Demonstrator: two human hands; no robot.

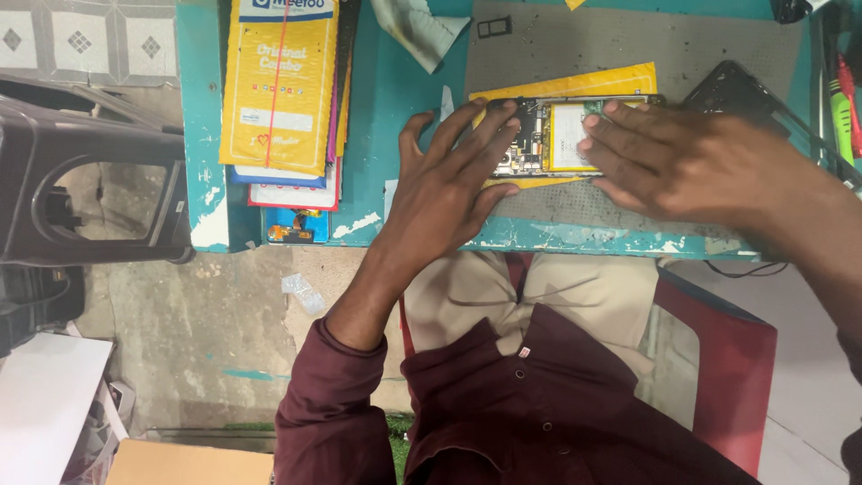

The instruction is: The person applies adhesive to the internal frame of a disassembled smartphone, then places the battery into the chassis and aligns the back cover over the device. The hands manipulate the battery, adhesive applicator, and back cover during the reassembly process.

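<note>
Head view. An opened phone (549, 136), back cover off, lies flat on a yellow envelope (620, 83) that rests on a grey mat (575, 45) on a teal bench (395, 90). Its white battery and the circuit board beside it are exposed.

The left hand (444, 193) lies spread, fingers apart, with its fingertips pressing the board end of the phone; it clasps nothing. The right hand (678, 162) lies flat, fingers together, over the battery end, fingertips on the battery's edge; it too presses rather than clamps. The phone thus sits between and under both sets of fingertips, and the right hand hides its far end.

Around it: a stack of packets (280, 85), yellow on top, lies well to the left on the bench. A black frame (741, 90) lies just behind the right hand. Red and green tools (844, 112) stand at the right edge. A small black tray (495, 28) lies on the mat, apart from the phone. A red chair (727, 368) shows below the bench.
</note>
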